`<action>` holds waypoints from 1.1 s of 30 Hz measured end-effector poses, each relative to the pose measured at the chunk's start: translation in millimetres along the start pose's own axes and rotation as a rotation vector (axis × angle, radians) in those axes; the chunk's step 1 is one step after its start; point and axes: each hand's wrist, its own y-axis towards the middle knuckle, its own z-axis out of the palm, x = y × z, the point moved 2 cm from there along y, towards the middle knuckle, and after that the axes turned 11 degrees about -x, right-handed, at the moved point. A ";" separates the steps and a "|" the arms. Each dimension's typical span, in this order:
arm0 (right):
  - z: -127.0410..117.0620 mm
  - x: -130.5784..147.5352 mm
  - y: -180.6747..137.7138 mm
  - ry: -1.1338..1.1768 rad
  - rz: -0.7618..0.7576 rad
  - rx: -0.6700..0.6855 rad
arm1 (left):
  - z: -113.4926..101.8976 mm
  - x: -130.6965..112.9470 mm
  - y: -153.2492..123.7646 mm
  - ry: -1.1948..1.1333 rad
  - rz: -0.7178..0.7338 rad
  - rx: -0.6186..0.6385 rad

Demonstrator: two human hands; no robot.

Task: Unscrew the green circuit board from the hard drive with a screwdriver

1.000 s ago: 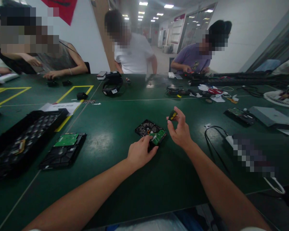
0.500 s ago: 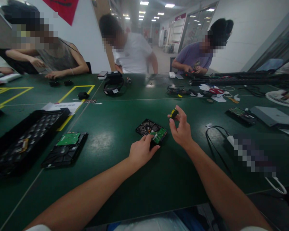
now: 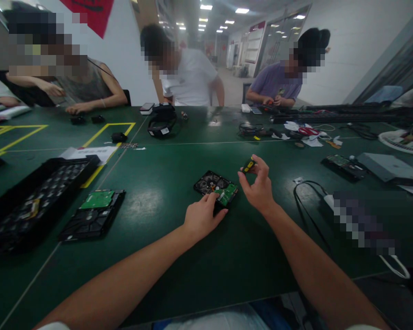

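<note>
A hard drive [image 3: 209,181] with a green circuit board [image 3: 227,194] on its right part lies on the table in front of me. My left hand [image 3: 202,215] is closed on its near edge, fingers on top and thumb along the near side. Just right of the drive and raised above the table is my right hand [image 3: 258,185]. Between its thumb and fingers is a small screwdriver [image 3: 249,165] with a black and yellow handle. The tool is apart from the drive, and its shaft is too faint to make out.
A second hard drive [image 3: 91,217] lies to the left, beside a long black tray [image 3: 51,183]. On the right are a pixelated device [image 3: 361,217] with a cable, another drive [image 3: 344,166] and a grey metal box [image 3: 392,167]. Three people work across the green table [image 3: 158,256].
My right hand has dipped slightly, and the screwdriver in its fingers has turned a little. My left hand and the hard drive stay in place.
</note>
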 end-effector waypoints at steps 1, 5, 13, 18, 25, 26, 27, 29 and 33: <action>0.0 -0.4 -0.3 -0.013 0.001 -0.008 | -0.2 -0.2 0.0 0.003 -0.001 0.001; -0.7 -1.0 -0.1 -0.037 -0.008 -0.003 | -1.0 -0.2 0.1 0.009 -0.012 0.018; 1.3 -0.3 -0.9 -0.024 -0.007 -0.013 | -2.0 -2.0 0.3 0.006 -0.033 0.026; 0.1 -2.9 0.2 -0.049 -0.027 -0.034 | -2.0 -3.0 0.3 0.002 -0.022 0.025; -0.5 2.6 0.5 -0.009 -0.075 0.030 | -1.1 -2.1 0.1 0.009 -0.012 0.008; -0.1 3.2 0.1 -0.017 -0.077 0.020 | -1.1 -2.1 0.1 0.009 -0.012 0.008; 0.2 3.7 -0.2 -0.030 -0.079 0.006 | -1.0 -2.1 0.2 0.010 -0.016 0.012; 0.6 4.2 -0.6 -0.058 -0.082 -0.022 | -0.9 -2.2 0.4 0.014 -0.027 0.023; 0.4 4.9 -0.3 -0.073 -0.084 -0.027 | -1.8 -2.9 0.7 0.014 -0.024 0.022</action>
